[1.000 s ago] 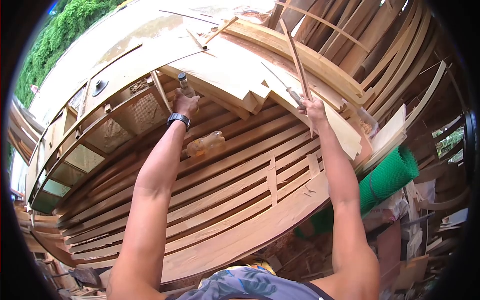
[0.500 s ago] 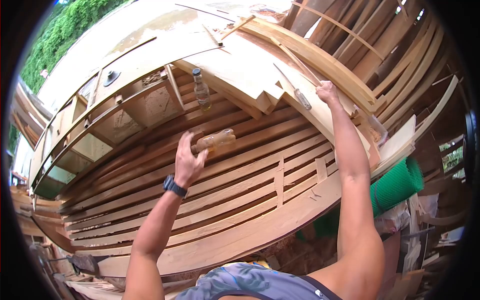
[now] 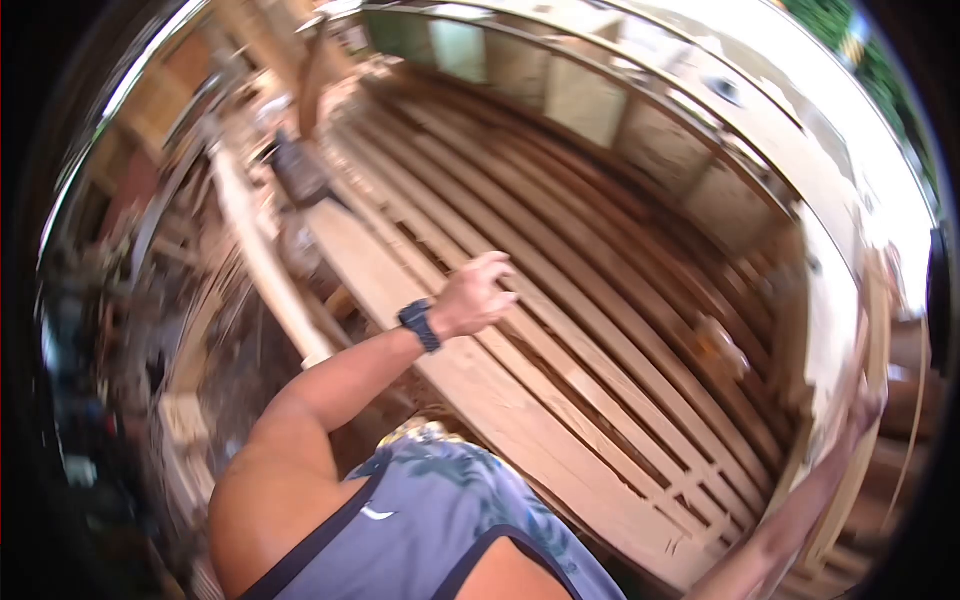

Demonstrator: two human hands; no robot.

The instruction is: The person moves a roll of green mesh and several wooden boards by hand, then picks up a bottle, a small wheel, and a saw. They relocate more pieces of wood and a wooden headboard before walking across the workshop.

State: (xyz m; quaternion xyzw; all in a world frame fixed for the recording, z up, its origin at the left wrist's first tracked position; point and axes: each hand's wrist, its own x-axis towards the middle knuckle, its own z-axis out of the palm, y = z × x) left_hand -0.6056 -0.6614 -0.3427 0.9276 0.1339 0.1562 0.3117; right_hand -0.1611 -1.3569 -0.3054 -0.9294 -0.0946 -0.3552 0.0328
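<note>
My left hand, with a dark watch on the wrist, hovers over or touches the wooden slats near their close edge. Its fingers are apart and loosely bent, with nothing between them. At the far right, my right hand is smeared by motion beside pale timber; its fingers cannot be made out. A clear plastic bottle with some amber liquid lies blurred on the slats, well away from my left hand.
A long plank borders the slats on my side. A compartmented wooden frame runs along the far side, with a dark round fitting on top. A dark object sits at the plank's left end. Timber clutters the left.
The view has swung left and turned. My left hand has moved away from the plastic bottle toward the near plank, empty. My right hand, earlier closed around a thin wooden stick, is now blurred.
</note>
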